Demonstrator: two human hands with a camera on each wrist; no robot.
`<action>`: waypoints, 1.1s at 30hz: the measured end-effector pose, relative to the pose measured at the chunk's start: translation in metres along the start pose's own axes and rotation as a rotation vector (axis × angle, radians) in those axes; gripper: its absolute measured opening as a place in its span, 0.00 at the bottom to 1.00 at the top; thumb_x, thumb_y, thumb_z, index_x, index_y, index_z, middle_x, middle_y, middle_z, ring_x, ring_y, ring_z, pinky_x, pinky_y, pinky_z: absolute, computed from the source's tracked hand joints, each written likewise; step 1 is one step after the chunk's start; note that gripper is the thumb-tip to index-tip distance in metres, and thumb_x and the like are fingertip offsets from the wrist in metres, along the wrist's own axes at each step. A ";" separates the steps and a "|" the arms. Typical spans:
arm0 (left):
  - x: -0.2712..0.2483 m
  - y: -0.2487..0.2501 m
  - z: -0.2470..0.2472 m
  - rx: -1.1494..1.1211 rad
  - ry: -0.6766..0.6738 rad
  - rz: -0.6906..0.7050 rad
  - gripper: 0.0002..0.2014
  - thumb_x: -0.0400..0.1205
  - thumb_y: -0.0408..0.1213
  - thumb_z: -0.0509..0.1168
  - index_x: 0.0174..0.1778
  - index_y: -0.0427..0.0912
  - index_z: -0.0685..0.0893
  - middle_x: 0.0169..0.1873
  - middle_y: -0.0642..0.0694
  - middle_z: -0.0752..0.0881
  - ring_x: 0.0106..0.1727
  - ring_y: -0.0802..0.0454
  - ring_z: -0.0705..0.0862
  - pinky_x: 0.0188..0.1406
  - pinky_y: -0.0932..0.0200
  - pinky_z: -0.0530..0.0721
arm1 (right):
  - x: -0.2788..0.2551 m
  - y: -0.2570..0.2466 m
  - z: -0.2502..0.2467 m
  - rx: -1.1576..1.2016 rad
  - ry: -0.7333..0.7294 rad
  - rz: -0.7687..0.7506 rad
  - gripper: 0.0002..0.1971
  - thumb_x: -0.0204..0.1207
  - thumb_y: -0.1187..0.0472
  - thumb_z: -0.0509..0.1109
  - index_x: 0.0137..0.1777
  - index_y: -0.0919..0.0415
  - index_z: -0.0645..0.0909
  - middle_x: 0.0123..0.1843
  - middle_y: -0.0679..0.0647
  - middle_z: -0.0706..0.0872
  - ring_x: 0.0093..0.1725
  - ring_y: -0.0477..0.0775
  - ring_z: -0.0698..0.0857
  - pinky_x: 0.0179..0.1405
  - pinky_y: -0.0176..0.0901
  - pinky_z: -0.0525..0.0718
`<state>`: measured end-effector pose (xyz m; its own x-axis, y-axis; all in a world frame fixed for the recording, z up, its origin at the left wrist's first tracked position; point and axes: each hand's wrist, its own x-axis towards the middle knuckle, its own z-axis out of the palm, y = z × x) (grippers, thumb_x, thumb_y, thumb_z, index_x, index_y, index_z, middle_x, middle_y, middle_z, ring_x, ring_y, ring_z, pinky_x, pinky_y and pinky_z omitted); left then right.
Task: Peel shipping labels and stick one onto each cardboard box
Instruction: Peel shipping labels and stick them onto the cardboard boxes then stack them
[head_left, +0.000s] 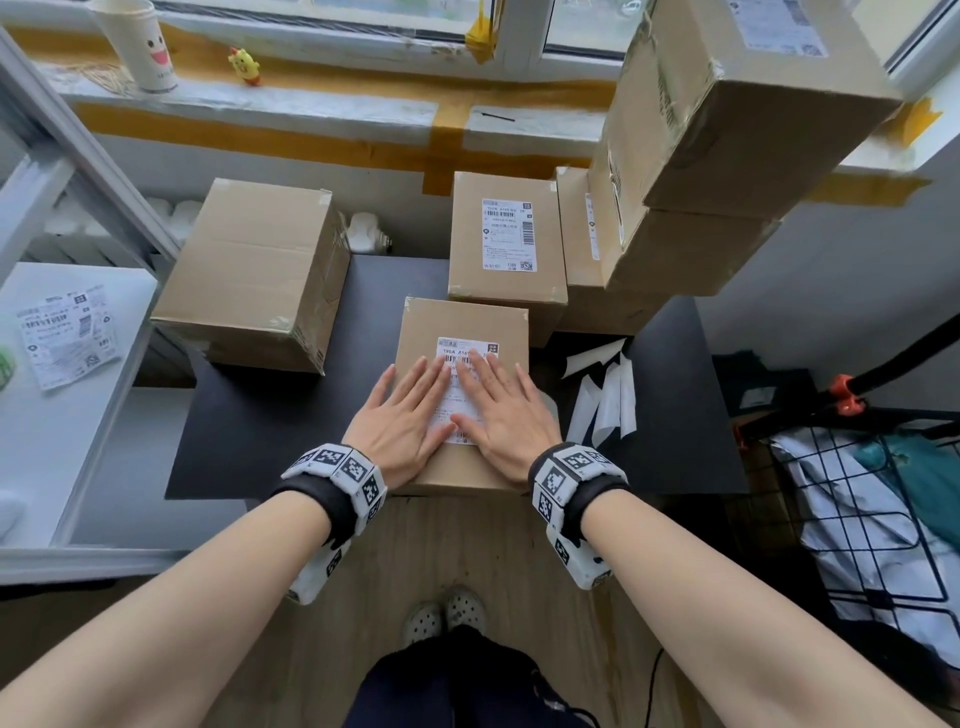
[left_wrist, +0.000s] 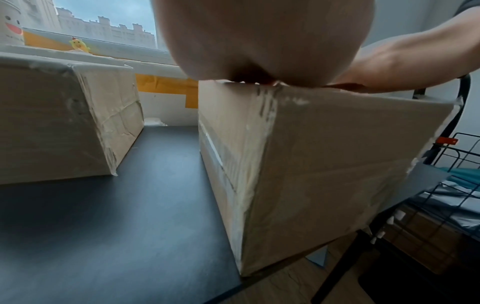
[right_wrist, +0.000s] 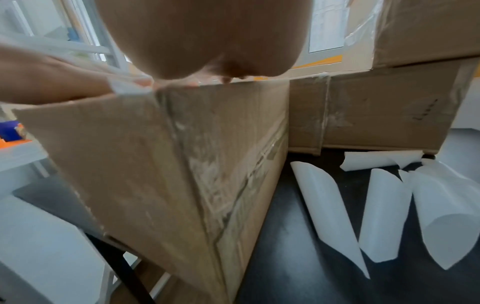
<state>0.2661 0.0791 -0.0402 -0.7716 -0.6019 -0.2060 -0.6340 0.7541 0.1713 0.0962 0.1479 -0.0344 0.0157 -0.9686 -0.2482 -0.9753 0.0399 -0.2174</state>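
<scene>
A cardboard box stands at the near edge of the black table, seen from the side in both wrist views as the same box. A white shipping label lies on its top. My left hand and right hand both press flat on the label with straight, spread fingers. Behind it stands a labelled box. An unlabelled box sits at the left. A sheet of unpeeled labels lies on the white shelf at far left.
Two stacked larger boxes rise at the back right. Several curled white backing strips lie on the table right of the box. A wire basket stands at right. A paper cup and yellow toy sit on the windowsill.
</scene>
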 end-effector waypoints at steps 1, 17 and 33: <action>-0.001 -0.001 0.001 0.000 0.000 0.003 0.39 0.73 0.66 0.19 0.77 0.48 0.30 0.79 0.54 0.33 0.79 0.57 0.31 0.79 0.52 0.30 | -0.001 0.000 0.001 -0.010 -0.005 -0.011 0.33 0.84 0.40 0.43 0.84 0.50 0.36 0.86 0.48 0.36 0.84 0.47 0.35 0.81 0.48 0.31; -0.017 -0.007 0.005 -0.113 -0.001 -0.176 0.38 0.77 0.60 0.27 0.81 0.44 0.34 0.82 0.49 0.35 0.82 0.55 0.35 0.83 0.51 0.39 | -0.016 0.012 0.002 0.037 0.038 0.076 0.32 0.85 0.41 0.44 0.84 0.51 0.37 0.86 0.50 0.38 0.84 0.47 0.38 0.83 0.50 0.35; -0.021 0.000 -0.004 -0.920 0.018 -0.632 0.23 0.88 0.45 0.46 0.66 0.32 0.76 0.67 0.34 0.78 0.66 0.37 0.77 0.67 0.49 0.72 | -0.038 0.005 -0.018 1.028 0.100 0.552 0.21 0.83 0.54 0.63 0.71 0.63 0.72 0.67 0.58 0.81 0.55 0.50 0.80 0.56 0.43 0.79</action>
<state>0.2826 0.0905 -0.0322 -0.2927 -0.8179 -0.4953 -0.7039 -0.1663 0.6906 0.0868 0.1801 -0.0094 -0.4163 -0.7707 -0.4824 -0.2057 0.5967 -0.7757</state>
